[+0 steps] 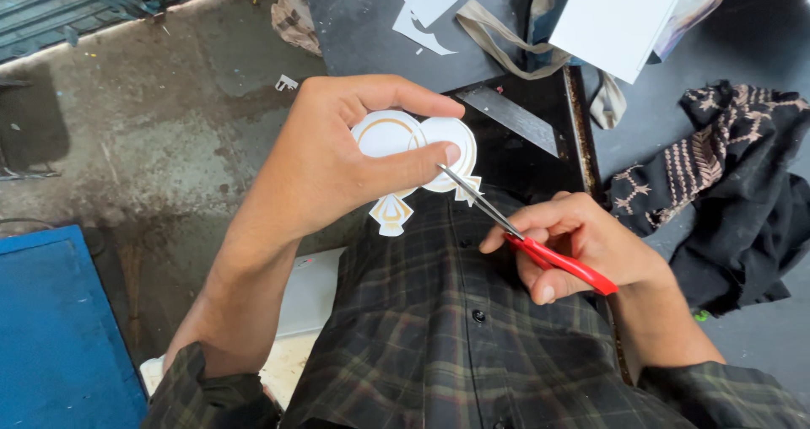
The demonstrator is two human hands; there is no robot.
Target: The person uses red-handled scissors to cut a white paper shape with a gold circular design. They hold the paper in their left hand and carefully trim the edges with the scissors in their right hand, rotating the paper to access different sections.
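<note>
Left hand [337, 163] pinches white paper cutout [415, 155] with gold rings between thumb and fingers, above lap. Right hand [582, 243] grips red-handled scissors [523, 235], blade tips touching cutout's lower edge. White paper scraps [426, 7] on dark table [354, 24]; white box [612, 20] top right.

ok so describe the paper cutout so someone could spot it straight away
Start at the dark plaid shirt filling the lower frame; just above it the left hand pinches the paper cutout. Unlike the plain white scraps further up, it has gold-lined round lobes, with the red-handled scissors at its edge.
</note>
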